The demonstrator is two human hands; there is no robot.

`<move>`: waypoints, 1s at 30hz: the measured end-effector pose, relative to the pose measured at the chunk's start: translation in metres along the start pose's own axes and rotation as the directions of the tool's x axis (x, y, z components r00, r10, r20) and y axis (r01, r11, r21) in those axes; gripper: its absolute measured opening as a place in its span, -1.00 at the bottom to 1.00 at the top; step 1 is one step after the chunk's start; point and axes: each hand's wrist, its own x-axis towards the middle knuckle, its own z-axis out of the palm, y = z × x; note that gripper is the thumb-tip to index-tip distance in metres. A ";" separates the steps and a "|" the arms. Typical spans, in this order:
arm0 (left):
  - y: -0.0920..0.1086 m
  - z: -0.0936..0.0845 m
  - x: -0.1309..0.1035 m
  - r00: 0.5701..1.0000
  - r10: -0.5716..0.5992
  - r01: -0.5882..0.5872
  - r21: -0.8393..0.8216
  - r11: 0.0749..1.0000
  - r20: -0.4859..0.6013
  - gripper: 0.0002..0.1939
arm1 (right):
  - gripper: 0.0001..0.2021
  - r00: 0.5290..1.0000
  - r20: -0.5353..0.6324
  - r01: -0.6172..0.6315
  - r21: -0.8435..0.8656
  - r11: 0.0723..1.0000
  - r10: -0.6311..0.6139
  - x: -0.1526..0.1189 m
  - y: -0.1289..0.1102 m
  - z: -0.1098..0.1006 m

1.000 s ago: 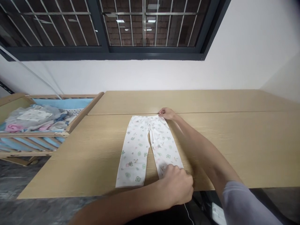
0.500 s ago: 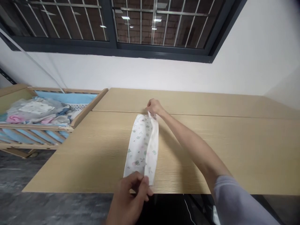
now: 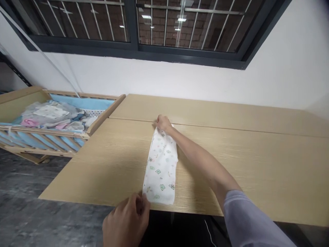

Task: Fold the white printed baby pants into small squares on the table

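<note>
A white cloth with small green and pink prints lies as a long narrow strip on the wooden table, running from near the table's front edge towards the seam. My left hand pinches its near left corner at the front edge. At the far end, my right hand holds the far left corner, fingers closed, with the forearm reaching across from the right. The cloth's right side lies loose and slightly wavy.
At the left stands a wooden crib with blue lining, holding a heap of clothes and plastic bags. Behind the table are a white wall and a dark-framed barred window. A white cable hangs below the front edge.
Both hands have moved left with the cloth's edge, folding it over to the left side. The cloth now lies flatter as a strip. The view has shifted slightly.
</note>
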 end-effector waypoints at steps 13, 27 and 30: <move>0.023 0.062 -0.035 0.748 0.591 -0.554 0.208 0.806 -0.302 -0.47 | -0.30 0.458 0.447 0.720 0.321 0.616 -0.769 -0.215 -0.006 -0.012; 0.014 0.064 -0.038 0.759 0.642 -0.603 0.258 0.755 -0.103 -0.27 | -0.24 0.777 0.333 0.594 -0.104 0.798 -0.535 -0.040 0.057 0.011; 0.015 0.062 -0.038 0.752 0.651 -0.604 0.289 0.743 -0.101 -0.27 | -0.29 0.800 0.306 0.567 -0.104 0.817 -0.516 -0.016 0.068 0.010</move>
